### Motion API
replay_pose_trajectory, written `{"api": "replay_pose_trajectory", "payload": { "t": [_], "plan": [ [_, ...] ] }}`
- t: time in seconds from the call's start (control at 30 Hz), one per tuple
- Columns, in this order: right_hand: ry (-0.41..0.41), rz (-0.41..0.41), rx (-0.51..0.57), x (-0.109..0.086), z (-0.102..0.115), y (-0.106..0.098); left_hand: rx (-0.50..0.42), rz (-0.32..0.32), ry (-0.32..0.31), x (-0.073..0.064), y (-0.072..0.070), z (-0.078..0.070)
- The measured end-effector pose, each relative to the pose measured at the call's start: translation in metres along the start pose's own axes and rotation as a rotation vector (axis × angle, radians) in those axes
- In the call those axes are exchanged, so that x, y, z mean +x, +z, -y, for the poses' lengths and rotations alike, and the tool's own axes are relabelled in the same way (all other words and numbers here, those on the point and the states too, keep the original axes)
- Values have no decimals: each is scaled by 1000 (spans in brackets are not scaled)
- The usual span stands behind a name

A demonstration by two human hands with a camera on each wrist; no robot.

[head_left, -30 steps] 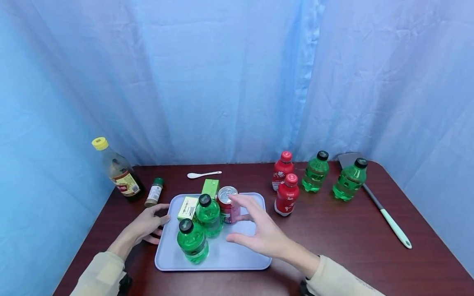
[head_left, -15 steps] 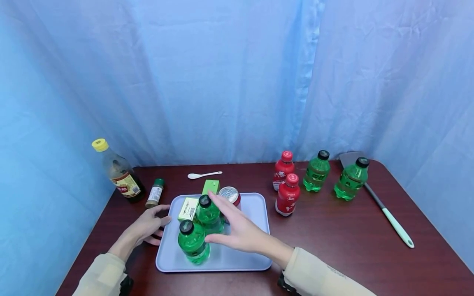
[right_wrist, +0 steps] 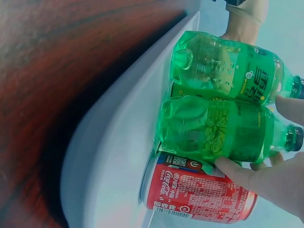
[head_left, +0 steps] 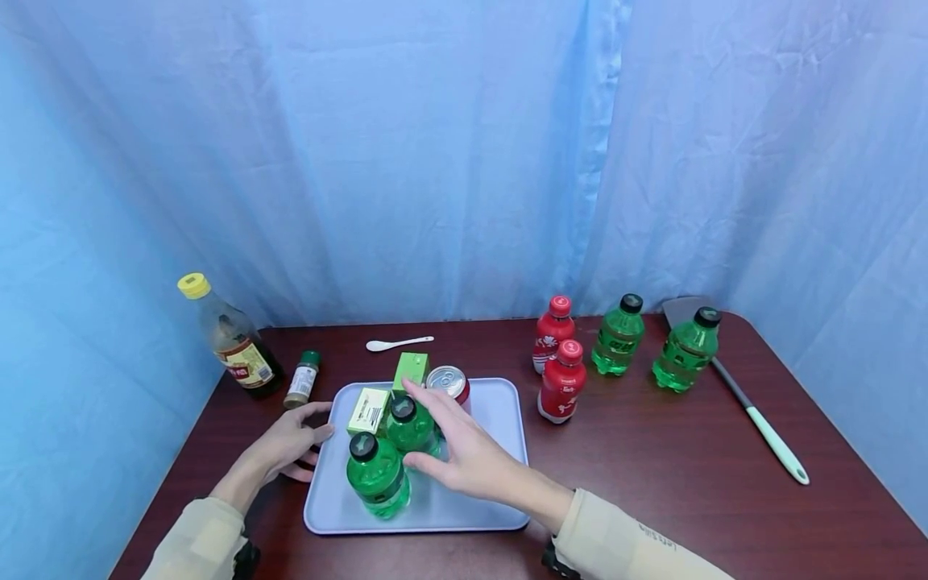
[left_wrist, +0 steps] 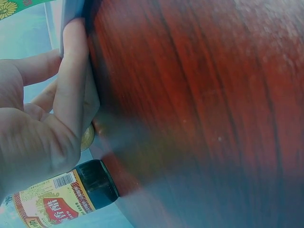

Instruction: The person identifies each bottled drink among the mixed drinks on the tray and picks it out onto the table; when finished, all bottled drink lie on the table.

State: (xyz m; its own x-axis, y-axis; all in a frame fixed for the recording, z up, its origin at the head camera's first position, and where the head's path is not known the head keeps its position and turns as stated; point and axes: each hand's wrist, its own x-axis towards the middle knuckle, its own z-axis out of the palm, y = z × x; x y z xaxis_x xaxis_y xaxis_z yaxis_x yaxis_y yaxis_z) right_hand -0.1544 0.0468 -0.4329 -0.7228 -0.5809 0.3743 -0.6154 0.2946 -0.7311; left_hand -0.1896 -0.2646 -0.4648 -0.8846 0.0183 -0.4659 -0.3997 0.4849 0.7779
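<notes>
Rear green bottle [head_left: 415, 433] sits slightly nearer the wearer than half a second ago; right hand [head_left: 474, 455] has moved left from beside the red can [head_left: 447, 380], where it was a second ago. Front green bottle [head_left: 379, 482], cartons and can: no clear change.

Right grip: grasping the rear green bottle, thumb on the near side, fingers on the far side. Right wrist view: thumb close to the bottle's shoulder, one fingertip low on the body, in the gap next to the can. Bottle lies inside the grip, roughly upright, over the tray [head_left: 471, 507], between can and front green bottle. Cannot tell whether its base touches the tray.

Left hand [head_left: 283, 443]: fingers against the tray's left rim; cannot tell whether they clasp it. Spice jar [head_left: 301, 379] stands just beyond this hand.

Also on tray: flat carton [head_left: 367, 409], left of the rear bottle. Green carton [head_left: 412, 369] behind, next to can.
</notes>
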Motion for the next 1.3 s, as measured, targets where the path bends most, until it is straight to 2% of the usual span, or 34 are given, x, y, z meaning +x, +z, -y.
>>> {"api": "replay_pose_trajectory", "payload": {
  "t": [0.37, 0.57, 0.77, 1.1, 1.3],
  "plan": [
    [-4, 18, -82, -4, 2, -2, -7, 2, -6, 1, -1, 1],
    [7, 88, -99, -7, 2, -5, -3, -2, -2, 0, -2, 1],
    [-41, 196, -116, -12, -9, 0, -3, 0, -7, -1, -1, 1],
    [-22, 190, -56, -17, -16, 1, -13, -1, -15, 0, 0, 1],
    [-21, 193, -85, -20, -15, -4, -14, 0, -12, 0, 1, 0]
  ]
}}
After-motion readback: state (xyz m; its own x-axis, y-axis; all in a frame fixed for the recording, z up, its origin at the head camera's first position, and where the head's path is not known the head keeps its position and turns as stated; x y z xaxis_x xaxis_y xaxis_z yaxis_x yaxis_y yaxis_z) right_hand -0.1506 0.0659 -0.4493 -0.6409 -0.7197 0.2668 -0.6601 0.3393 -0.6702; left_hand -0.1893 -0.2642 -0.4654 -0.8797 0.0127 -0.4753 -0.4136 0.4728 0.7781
